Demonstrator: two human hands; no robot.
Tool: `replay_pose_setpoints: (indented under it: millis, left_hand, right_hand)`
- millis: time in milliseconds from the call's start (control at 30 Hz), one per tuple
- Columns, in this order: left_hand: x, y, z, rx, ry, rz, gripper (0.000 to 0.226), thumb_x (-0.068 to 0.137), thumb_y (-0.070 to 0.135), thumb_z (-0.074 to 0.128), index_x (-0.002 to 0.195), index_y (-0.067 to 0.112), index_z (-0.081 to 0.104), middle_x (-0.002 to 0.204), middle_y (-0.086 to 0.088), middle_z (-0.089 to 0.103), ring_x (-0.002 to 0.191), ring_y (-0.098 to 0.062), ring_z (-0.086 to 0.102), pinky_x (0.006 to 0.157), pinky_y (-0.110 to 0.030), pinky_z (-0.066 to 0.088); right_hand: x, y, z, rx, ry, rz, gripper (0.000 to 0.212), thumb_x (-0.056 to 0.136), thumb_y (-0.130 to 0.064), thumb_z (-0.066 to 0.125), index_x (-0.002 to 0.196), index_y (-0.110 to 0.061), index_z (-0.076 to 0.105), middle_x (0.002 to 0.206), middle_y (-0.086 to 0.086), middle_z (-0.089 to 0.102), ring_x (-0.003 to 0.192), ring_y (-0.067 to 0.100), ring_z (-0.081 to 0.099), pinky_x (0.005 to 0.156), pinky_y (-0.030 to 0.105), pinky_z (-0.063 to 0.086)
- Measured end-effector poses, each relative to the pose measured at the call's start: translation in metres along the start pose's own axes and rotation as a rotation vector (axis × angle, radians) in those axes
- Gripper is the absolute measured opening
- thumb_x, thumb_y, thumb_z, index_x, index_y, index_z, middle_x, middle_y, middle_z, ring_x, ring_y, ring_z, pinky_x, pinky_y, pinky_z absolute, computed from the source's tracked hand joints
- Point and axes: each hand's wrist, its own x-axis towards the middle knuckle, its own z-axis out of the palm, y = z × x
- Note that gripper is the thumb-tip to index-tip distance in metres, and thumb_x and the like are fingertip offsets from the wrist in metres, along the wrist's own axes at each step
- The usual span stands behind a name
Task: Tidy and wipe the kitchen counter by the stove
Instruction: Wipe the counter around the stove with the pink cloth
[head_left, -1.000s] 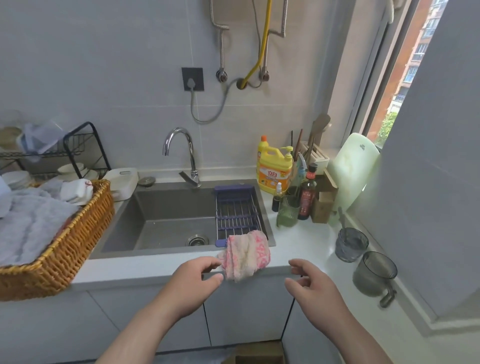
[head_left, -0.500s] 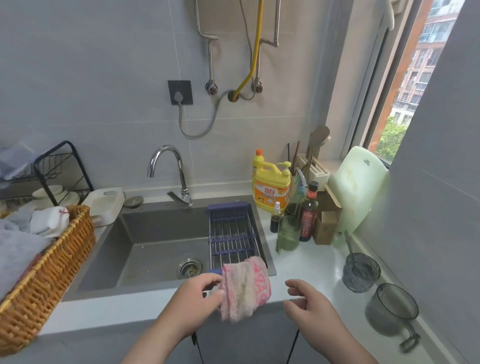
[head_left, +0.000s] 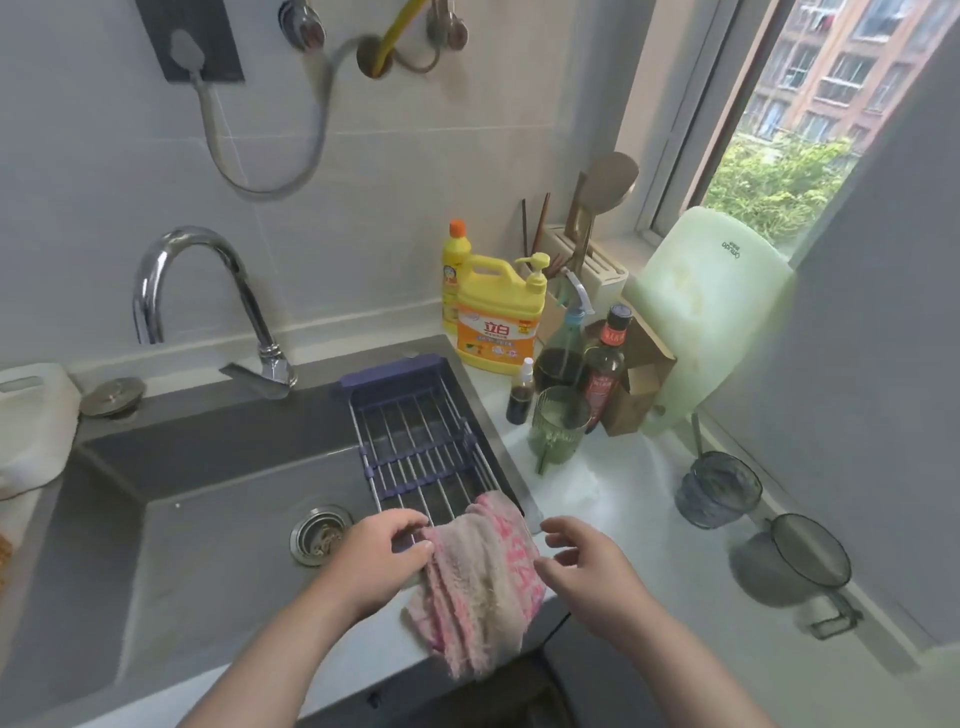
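Note:
A pink and beige cloth (head_left: 483, 571) hangs over the near end of the purple-framed wire rack (head_left: 415, 431) and the front lip of the sink (head_left: 208, 493). My left hand (head_left: 384, 564) pinches the cloth's left edge between thumb and fingers. On the other side, my right hand (head_left: 587, 571) has loosely curled fingers at the cloth's right edge and holds nothing. The white counter (head_left: 623, 493) runs to the right of the sink.
On the counter stand a yellow dish-soap jug (head_left: 496, 322), a dark sauce bottle (head_left: 605, 374), a green glass (head_left: 558, 426), a pale green cutting board (head_left: 711, 312), a blue-grey cup (head_left: 719, 488) and a grey mug (head_left: 795, 561). The faucet (head_left: 208, 291) arches over the sink.
The view has come closer to the sink. Both hands have moved forward, and my right hand has closed in on the cloth's right edge. My left hand keeps its pinch.

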Motion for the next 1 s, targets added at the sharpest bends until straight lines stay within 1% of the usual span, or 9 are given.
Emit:
replay_pose_setpoints:
  millis: [100,167,233,400,700,800,867,933,1000]
  left_hand:
    - [0.029,-0.016,0.006,0.082,-0.045,-0.018,0.022,0.085,0.03,0.068,0.105,0.039,0.062,0.103,0.016,0.063,0.105,-0.014,0.061,0.094,-0.031,0.048]
    - [0.048,-0.026,0.014,0.114,-0.09,-0.032,0.041,0.087,0.032,0.064,0.128,0.026,0.061,0.12,0.009,0.062,0.113,-0.013,0.058,0.097,-0.027,0.044]
    - [0.062,-0.034,0.021,0.129,-0.132,-0.035,0.045,0.088,0.032,0.061,0.132,0.022,0.058,0.128,0.008,0.061,0.117,-0.013,0.056,0.097,-0.027,0.043]
    - [0.081,-0.047,0.033,0.164,-0.216,-0.008,0.011,0.085,0.026,0.06,0.092,0.018,0.063,0.091,0.005,0.066,0.089,-0.018,0.061,0.078,-0.035,0.047]
    - [0.092,-0.047,0.041,0.347,-0.253,0.038,0.007,0.077,0.027,0.059,0.079,0.02,0.06,0.08,0.009,0.061,0.081,-0.015,0.057,0.066,-0.032,0.046]
    - [0.094,-0.044,0.041,0.368,-0.183,0.047,0.007,0.081,0.025,0.061,0.08,0.021,0.066,0.084,0.01,0.06,0.089,-0.018,0.056,0.072,-0.031,0.045]
    - [0.094,-0.045,0.04,0.335,-0.158,0.036,0.009,0.084,0.025,0.062,0.077,0.023,0.067,0.085,0.012,0.059,0.089,-0.017,0.055,0.072,-0.03,0.044]
    - [0.093,-0.047,0.039,0.223,-0.156,0.027,0.013,0.084,0.021,0.063,0.072,0.025,0.067,0.086,0.01,0.06,0.085,-0.015,0.056,0.07,-0.029,0.043]
    - [0.09,-0.046,0.037,0.042,-0.148,0.037,0.022,0.082,0.011,0.063,0.069,0.029,0.067,0.085,0.006,0.064,0.082,-0.012,0.06,0.067,-0.026,0.042]
  right_hand:
    - [0.014,-0.001,0.016,-0.004,0.024,0.078,0.042,0.089,-0.028,0.064,0.13,-0.024,0.055,0.115,-0.013,0.055,0.109,0.006,0.054,0.095,0.025,0.046]
    - [0.023,0.002,0.028,0.017,0.039,0.138,0.043,0.088,-0.028,0.064,0.13,-0.022,0.056,0.116,-0.013,0.054,0.113,0.008,0.052,0.1,0.03,0.046]
    - [0.029,0.006,0.037,0.043,0.043,0.193,0.04,0.086,-0.028,0.065,0.126,-0.023,0.059,0.118,-0.012,0.059,0.115,0.009,0.055,0.098,0.032,0.049]
    - [0.038,0.014,0.056,0.04,0.079,0.284,0.044,0.083,-0.032,0.063,0.126,-0.026,0.06,0.118,-0.011,0.063,0.111,0.009,0.059,0.095,0.034,0.053]
    - [0.045,0.015,0.074,0.134,0.171,0.405,0.018,0.079,-0.028,0.062,0.095,-0.022,0.069,0.081,-0.007,0.071,0.075,0.013,0.066,0.077,0.039,0.059]
    - [0.047,0.014,0.076,0.236,0.182,0.469,0.044,0.082,-0.021,0.064,0.124,-0.009,0.062,0.077,0.006,0.072,0.063,0.014,0.06,0.061,0.027,0.053]
    - [0.048,0.014,0.078,0.259,0.156,0.486,0.034,0.078,-0.021,0.064,0.107,-0.003,0.069,0.066,0.008,0.064,0.058,0.016,0.053,0.055,0.027,0.045]
    - [0.047,0.012,0.078,0.24,0.129,0.495,0.015,0.074,-0.021,0.063,0.068,-0.007,0.065,0.061,0.004,0.05,0.058,0.015,0.046,0.054,0.027,0.037]
    - [0.046,0.011,0.077,0.263,0.111,0.474,0.022,0.075,-0.022,0.066,0.064,-0.003,0.063,0.063,0.002,0.051,0.06,0.014,0.048,0.055,0.027,0.039]
